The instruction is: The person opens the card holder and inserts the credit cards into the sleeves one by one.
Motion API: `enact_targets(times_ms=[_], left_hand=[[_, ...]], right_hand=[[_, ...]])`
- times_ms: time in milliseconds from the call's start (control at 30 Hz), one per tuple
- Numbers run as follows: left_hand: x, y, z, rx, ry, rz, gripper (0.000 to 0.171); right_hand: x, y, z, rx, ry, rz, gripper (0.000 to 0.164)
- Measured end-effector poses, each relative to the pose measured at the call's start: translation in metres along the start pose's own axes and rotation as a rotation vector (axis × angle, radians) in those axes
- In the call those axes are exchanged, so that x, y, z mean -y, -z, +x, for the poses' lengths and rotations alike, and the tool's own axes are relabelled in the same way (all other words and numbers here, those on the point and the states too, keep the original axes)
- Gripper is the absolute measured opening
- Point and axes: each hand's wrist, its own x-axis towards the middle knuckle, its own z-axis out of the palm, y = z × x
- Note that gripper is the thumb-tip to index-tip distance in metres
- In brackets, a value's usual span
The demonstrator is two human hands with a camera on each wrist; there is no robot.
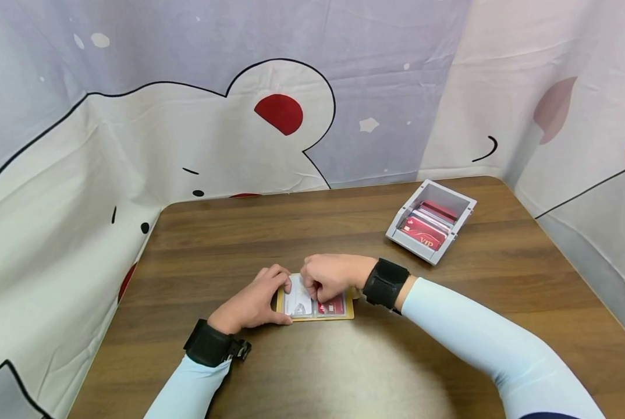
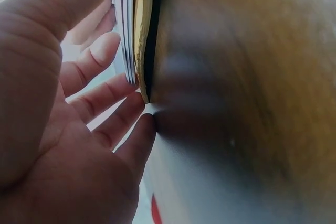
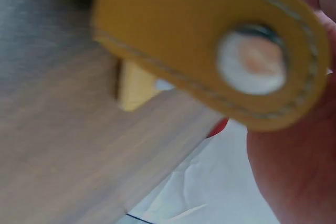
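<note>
A yellow card holder [image 1: 350, 308] lies spread on the table with clear sleeves. A white card [image 1: 295, 301] shows in its left page and a red card [image 1: 335, 306] in its right. My left hand [image 1: 255, 299] holds the holder's left side, thumb at the near edge and fingers at the far edge. In the left wrist view those fingers touch the stacked sleeve edges [image 2: 127, 40]. Above the middle, my right hand [image 1: 333, 274] has curled fingers at the red card's left end; its fingertips are partly hidden. A snap strap [image 3: 173, 30] fills the right wrist view.
At the back right of the wooden table [image 1: 213, 233] stands a grey tray [image 1: 451, 198] with several red and pale cards [image 1: 423, 231] inside. A printed curtain [image 1: 375, 70] hangs behind and beside the table.
</note>
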Motion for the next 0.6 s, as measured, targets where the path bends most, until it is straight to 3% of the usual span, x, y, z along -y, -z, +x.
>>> enact_targets(times_ms=[233,467,600], left_hand=[[0.001,0.000,0.000,0.001,-0.004,0.018,0.053],[0.000,-0.001,0.001,-0.007,-0.004,0.027,0.053],[0.001,-0.001,0.001,-0.005,0.002,0.021,0.052]], right_hand=[[-0.011,-0.002,-0.019,-0.108,0.020,0.032,0.019],[-0.012,0.001,-0.039,-0.156,0.033,0.080,0.014],[-0.014,0.009,-0.055,-0.202,0.020,0.042,0.013]])
